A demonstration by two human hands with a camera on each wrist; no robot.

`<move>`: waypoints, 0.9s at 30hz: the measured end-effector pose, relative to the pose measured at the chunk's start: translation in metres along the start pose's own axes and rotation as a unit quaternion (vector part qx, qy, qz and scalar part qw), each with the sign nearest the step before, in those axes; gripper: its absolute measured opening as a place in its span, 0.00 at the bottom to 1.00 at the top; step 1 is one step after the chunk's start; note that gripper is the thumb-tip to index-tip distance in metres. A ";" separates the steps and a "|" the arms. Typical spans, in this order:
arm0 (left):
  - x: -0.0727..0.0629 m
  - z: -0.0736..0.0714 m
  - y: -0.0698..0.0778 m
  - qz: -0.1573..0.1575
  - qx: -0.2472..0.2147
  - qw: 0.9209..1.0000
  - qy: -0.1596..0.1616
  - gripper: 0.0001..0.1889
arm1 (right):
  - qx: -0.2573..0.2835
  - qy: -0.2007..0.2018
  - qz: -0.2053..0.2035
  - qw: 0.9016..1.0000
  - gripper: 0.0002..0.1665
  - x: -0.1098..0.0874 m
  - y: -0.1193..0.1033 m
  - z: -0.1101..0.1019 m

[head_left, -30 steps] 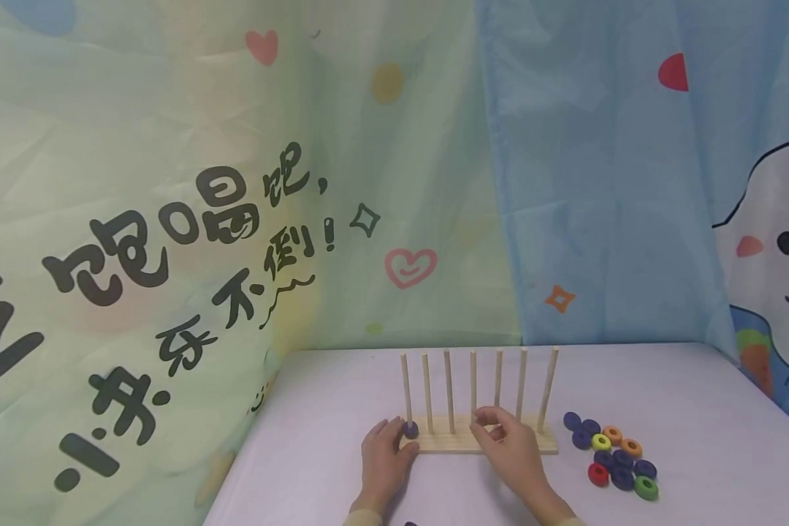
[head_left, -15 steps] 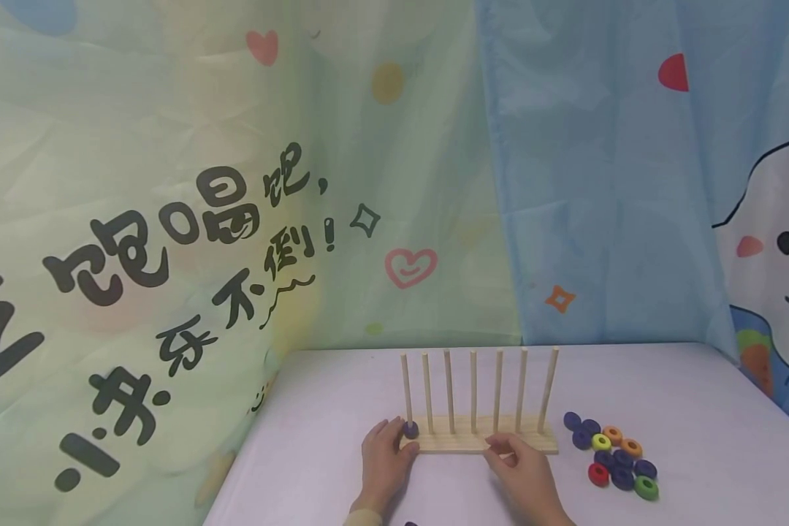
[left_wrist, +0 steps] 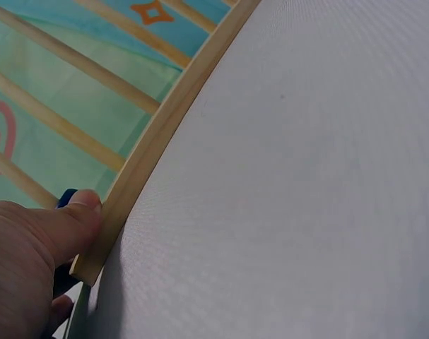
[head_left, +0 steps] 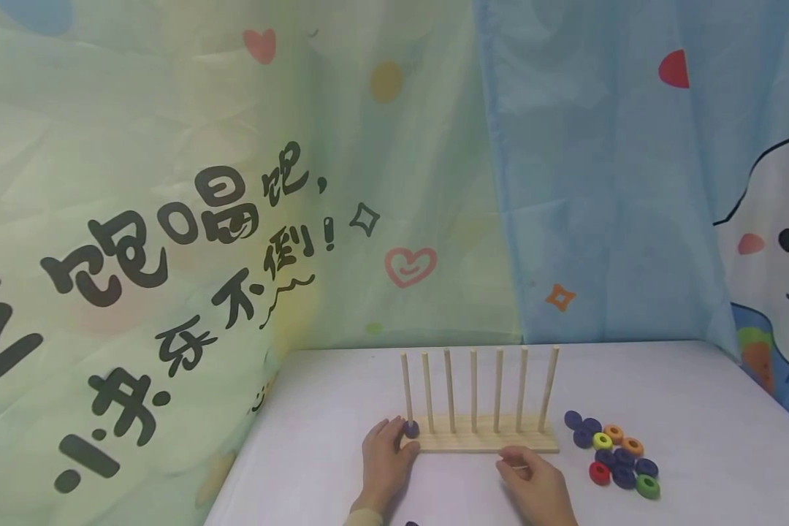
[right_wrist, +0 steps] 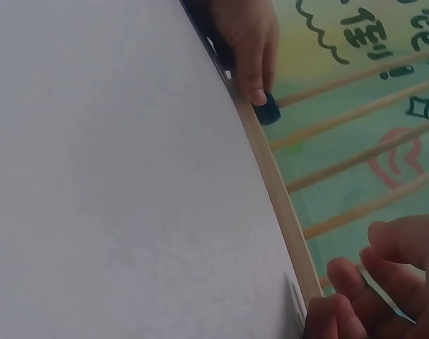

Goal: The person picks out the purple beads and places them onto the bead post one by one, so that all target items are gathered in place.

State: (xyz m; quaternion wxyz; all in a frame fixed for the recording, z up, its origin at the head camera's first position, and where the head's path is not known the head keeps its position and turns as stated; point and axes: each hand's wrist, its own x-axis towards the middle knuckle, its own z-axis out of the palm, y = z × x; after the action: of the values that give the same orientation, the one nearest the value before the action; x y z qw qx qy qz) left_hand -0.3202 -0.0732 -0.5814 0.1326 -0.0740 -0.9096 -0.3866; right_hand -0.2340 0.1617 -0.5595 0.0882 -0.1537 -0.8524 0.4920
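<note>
A pale wooden stand with several upright pegs lies across the table. One dark blue ring sits at the foot of its leftmost peg. My left hand grips the stand's left end; the left wrist view shows the thumb at the base's front edge beside the ring. My right hand hovers or rests just in front of the base, right of centre. Its fingers are loosely bent with nothing between them. Whether they touch the base, I cannot tell.
Right of the stand lies a loose group of rings: several dark blue ones, two orange, a yellow, a red and a green one. A printed curtain hangs behind the white table.
My right hand has come down from the middle pegs toward the front, then slightly right, off the base. My left hand and the blue ring have stayed where they were.
</note>
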 end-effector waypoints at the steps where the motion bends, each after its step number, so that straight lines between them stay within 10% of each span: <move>1: 0.000 0.000 0.000 0.003 -0.002 1.000 0.002 0.24 | 0.001 0.003 -0.001 1.000 0.14 0.000 0.002 -0.002; 27: -0.003 -0.005 0.007 -0.002 -0.017 1.000 -0.001 0.25 | -0.031 0.087 0.055 0.994 0.18 0.019 0.027 -0.069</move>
State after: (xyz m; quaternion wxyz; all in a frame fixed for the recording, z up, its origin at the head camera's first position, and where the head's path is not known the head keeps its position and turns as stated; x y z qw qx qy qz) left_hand -0.3147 -0.0720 -0.5742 0.1292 -0.0744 -0.9035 -0.4018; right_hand -0.2262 0.2370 -0.5488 0.1304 -0.2450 -0.8464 0.4544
